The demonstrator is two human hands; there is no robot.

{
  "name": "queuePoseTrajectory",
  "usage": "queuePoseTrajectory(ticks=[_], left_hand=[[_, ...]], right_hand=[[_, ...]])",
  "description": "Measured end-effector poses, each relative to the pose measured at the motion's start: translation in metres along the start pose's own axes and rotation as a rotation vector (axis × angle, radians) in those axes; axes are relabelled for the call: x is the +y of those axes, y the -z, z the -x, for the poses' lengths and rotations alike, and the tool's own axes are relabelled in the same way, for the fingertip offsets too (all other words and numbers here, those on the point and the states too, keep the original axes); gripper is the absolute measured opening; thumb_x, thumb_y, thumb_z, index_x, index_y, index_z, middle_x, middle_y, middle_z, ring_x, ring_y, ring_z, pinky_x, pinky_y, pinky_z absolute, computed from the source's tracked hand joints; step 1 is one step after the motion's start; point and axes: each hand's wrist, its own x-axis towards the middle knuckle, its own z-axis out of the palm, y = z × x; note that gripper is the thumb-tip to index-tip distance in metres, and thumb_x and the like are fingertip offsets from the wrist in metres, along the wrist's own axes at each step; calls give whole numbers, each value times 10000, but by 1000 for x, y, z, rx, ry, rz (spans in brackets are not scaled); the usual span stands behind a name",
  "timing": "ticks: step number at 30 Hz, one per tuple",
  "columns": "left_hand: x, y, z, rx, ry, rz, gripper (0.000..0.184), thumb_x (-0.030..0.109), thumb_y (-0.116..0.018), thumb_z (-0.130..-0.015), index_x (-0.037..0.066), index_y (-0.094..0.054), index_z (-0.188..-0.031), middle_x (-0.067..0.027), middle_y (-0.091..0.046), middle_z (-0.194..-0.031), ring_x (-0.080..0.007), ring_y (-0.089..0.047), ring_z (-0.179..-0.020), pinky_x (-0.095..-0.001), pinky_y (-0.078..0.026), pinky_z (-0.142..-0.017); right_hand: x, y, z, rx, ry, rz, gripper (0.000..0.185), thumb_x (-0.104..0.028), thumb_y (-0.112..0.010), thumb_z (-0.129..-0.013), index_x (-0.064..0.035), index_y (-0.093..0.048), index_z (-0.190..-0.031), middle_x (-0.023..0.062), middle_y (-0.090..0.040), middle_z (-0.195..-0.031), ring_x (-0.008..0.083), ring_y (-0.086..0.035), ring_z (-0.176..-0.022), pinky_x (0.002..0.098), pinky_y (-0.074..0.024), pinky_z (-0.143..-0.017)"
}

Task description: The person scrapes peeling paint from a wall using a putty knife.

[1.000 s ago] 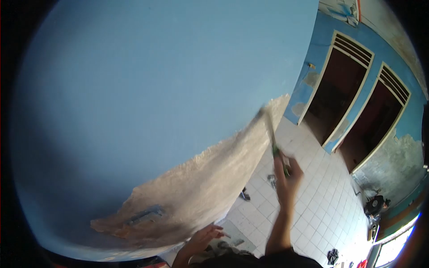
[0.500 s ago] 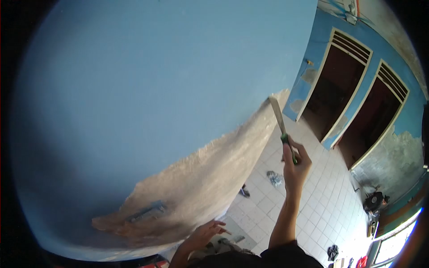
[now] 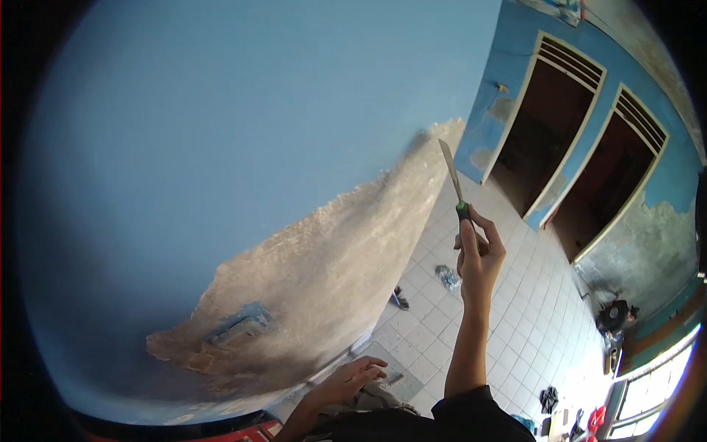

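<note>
My right hand [image 3: 482,252] grips the dark green handle of a putty knife [image 3: 451,171], its long metal blade pointing up. The blade's tip lies in front of the bare plaster [image 3: 331,250] near the far corner of the blue wall [image 3: 280,125]; whether it touches I cannot tell. Along the patch's upper border the paint edge is ragged. Low in the view, my left hand [image 3: 347,381] is beside the wall's base, fingers stretched out and holding nothing.
A recessed wall box [image 3: 239,328] with blue paint remnants sits in the patch. Tiled floor [image 3: 508,346] stretches right, with a crumpled plastic bag [image 3: 447,278] and a dark sandal-like item [image 3: 400,298]. Two doorways [image 3: 545,132] and a round black object [image 3: 613,317] are farther off.
The putty knife's blade has come away from the paint edge and now overlaps the bare plaster. The camera view has shifted slightly. My left hand stays low by the wall.
</note>
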Motion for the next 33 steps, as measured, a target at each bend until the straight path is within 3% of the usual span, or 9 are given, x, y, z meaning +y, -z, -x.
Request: queuePoseTrajectory(ticks=[3,10,15,18,20,23,25,29,33], left_hand=[[-2,-9,-1,1,172,183,360,297,-394,-934,29,-471,-1161,-113,-589,-1026,-155,-539,-1001,-275,-406,-831],[-4,-16,2,100,143,12,306,239,-418,-929,21,-504,-1126,-105,-613,-979,-161,-569,-933,-277,-423,-820],[-46,7,17,152,221,2,317,237,-409,-928,5,-496,-1126,-141,-609,-977,-188,-572,-959,-289,-417,-829],[-41,14,21,203,232,-39,293,205,-429,-914,8,-501,-1119,-155,-616,-970,-202,-579,-970,-290,-431,-809],[-43,16,22,235,207,-17,287,192,-434,-912,5,-499,-1120,-155,-618,-963,-208,-580,-971,-304,-433,-827],[-40,8,11,165,175,-17,286,186,-494,-880,10,-512,-1104,-159,-594,-1021,-220,-576,-990,-314,-433,-846],[-23,-5,-6,2,102,-125,298,91,-550,-840,24,-509,-1127,-115,-588,-1026,-189,-556,-1006,-309,-431,-866],[20,-49,-37,-332,-199,-171,313,152,-585,-823,63,-536,-1120,-94,-576,-1061,-214,-541,-1028,-344,-413,-900],[83,-107,-38,-737,-521,332,294,234,-586,-829,94,-556,-1085,-100,-513,-1123,-251,-460,-1113,-366,-370,-942]], right_hand=[[30,27,29,-18,-98,-46,266,-131,-578,-847,-15,-565,-1086,-11,-520,-573,9,-383,-468,165,-252,-426],[192,114,144,-193,-850,134,267,-196,-583,-844,-66,-567,-1076,18,-533,-612,30,-315,-372,197,-225,-328],[330,222,309,-632,-939,1125,415,-432,-601,-744,-44,-629,-887,128,-614,-636,205,-607,-564,350,-476,-517],[298,268,365,-600,-1366,1238,398,-415,-580,-745,-22,-640,-737,128,-625,-637,220,-628,-627,367,-494,-594],[299,304,400,-799,-1574,1292,384,-400,-571,-760,-44,-638,-889,106,-654,-746,222,-642,-732,347,-484,-671],[287,316,406,-946,-1667,1214,406,-420,-574,-757,-41,-639,-887,101,-653,-729,226,-642,-717,346,-485,-673],[282,307,387,-949,-1631,1214,429,-433,-569,-759,-41,-631,-921,110,-653,-815,233,-634,-792,347,-483,-711],[303,264,335,-758,-1316,1378,534,-496,-533,-771,-55,-574,-1068,144,-559,-1144,292,-525,-1077,388,-442,-861],[313,226,289,-779,-1020,1483,368,-350,-561,-772,-116,-560,-1056,120,-616,-1012,299,-581,-976,403,-462,-822]])
